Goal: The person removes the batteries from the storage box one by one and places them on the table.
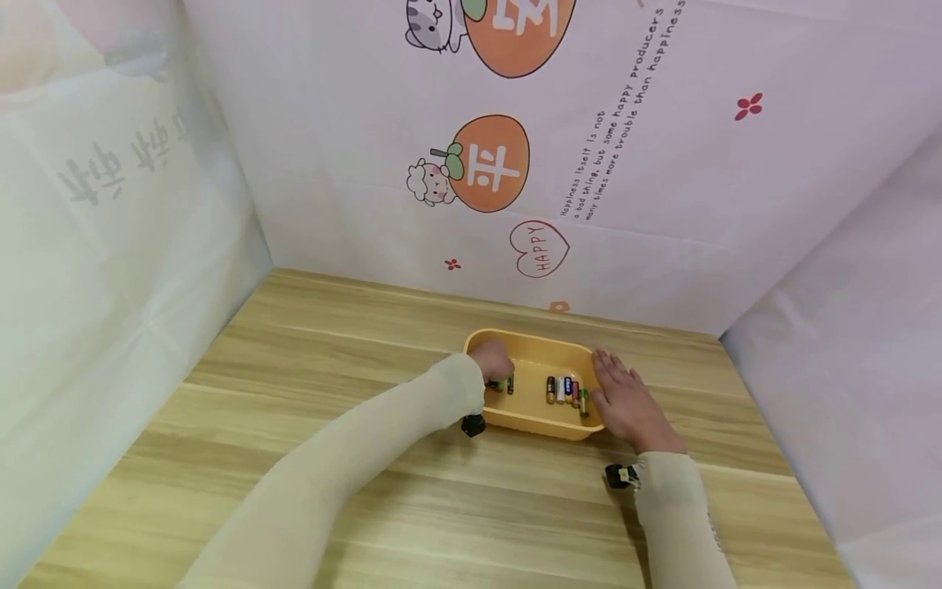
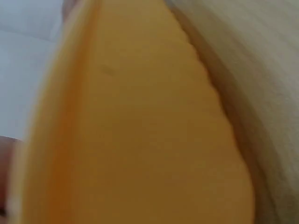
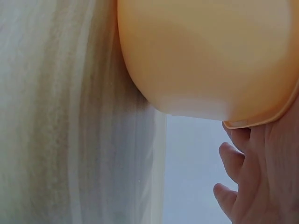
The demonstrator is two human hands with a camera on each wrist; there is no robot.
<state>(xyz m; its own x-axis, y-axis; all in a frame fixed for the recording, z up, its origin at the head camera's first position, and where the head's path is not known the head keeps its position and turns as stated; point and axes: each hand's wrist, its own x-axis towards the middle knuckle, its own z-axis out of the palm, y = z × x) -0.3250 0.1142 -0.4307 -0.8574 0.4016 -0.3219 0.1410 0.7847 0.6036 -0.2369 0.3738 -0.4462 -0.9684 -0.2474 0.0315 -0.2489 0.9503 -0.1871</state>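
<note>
A yellow plastic tray (image 1: 548, 425) with rounded corners holds several small batteries. My left hand (image 1: 491, 360) reaches over its left end with the knuckles up and the fingers bent down. Beneath it lies a green battery (image 1: 510, 384), close to the fingers; whether they pinch one I cannot tell. At the right end, my right hand (image 1: 629, 405) rests along the rim with its fingers stretched out. The right wrist view shows those fingers (image 3: 233, 161) beside the tray's outer wall (image 3: 201, 56). A row of mixed batteries (image 1: 562, 390) lies inside, toward the right.
The tray stands on a wood-grain table (image 1: 353, 343). Behind it rises a white printed sheet (image 1: 353, 164), with more sheets at both sides. Small black devices hang at the left wrist (image 1: 473, 424) and the right wrist (image 1: 618, 476). The tray's wall (image 2: 140, 116) fills the left wrist view.
</note>
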